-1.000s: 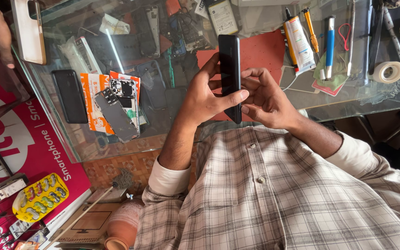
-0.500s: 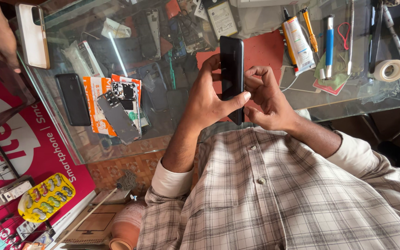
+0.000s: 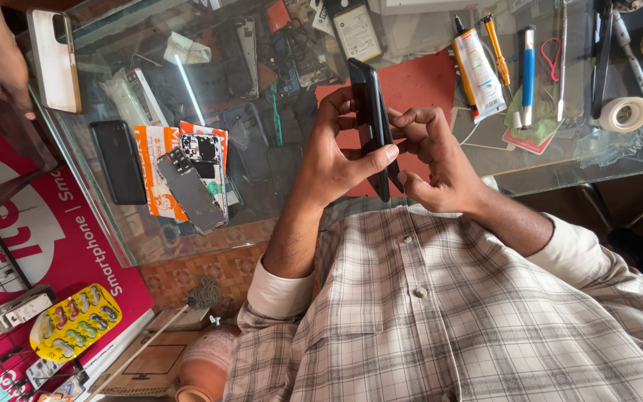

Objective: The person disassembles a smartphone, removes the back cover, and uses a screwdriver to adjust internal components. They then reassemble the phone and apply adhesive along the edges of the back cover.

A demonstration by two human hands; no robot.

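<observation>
Since the earlier frames the black smartphone (image 3: 373, 126) has turned more edge-on to my camera, so I now see mostly its thin side rather than its flat back; it sits in about the same spot above the red mat (image 3: 418, 89). Left hand (image 3: 333, 152) wraps the phone from the left, thumb laid across the near edge, fingers curled behind — closed firmly on it. Right hand (image 3: 433, 152) grips from the other side, fingers bent with tips pressed at the phone's upper edge; whether a nail or a small tool is worked into the seam I cannot tell at this angle. Phone is held upright on its long axis, lifted clear of the glass counter (image 3: 277, 193), just in front of my checked shirt (image 3: 448, 313). On the glass to the left: a second dark phone (image 3: 118, 161) lying flat, then an opened phone body (image 3: 190, 190) resting on orange-and-white cards (image 3: 158, 175). To the right: a white tube (image 3: 479, 74), a yellow-handled screwdriver (image 3: 497, 48), a blue-and-white pen-like tool (image 3: 528, 74), a roll of white tape (image 3: 624, 114). Far left, another person's hand (image 3: 1, 71) holds a white phone (image 3: 55, 59) at the counter's corner.
</observation>
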